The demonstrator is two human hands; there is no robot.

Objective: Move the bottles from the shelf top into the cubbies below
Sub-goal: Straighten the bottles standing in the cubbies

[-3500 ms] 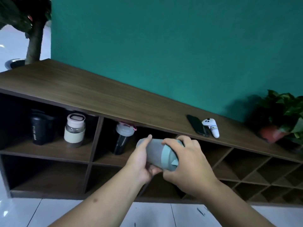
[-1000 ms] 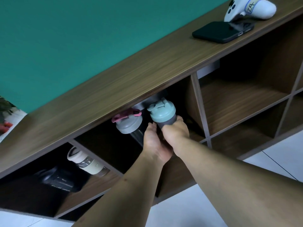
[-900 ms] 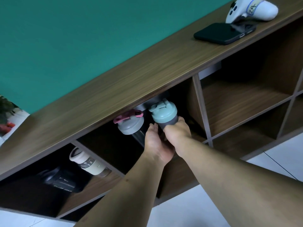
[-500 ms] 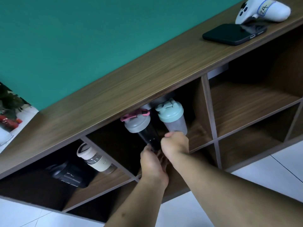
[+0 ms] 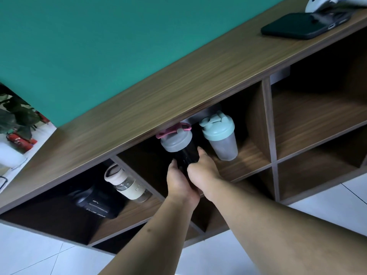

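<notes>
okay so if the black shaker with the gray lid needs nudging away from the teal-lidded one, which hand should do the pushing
The right, probably. The right hand sits on the black shaker on the side facing the teal-lidded shaker, so it could push it away. The left hand holds the far side and would only block.

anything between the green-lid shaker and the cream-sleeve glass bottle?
Head view: the black shaker with grey lid, gripped by left hand and right hand, plus a wooden divider, stand between the green-lid shaker and the glass bottle.

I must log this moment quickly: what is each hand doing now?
Left hand: closed around the lower part of the black bottle.
Right hand: closed on the same bottle.
</notes>
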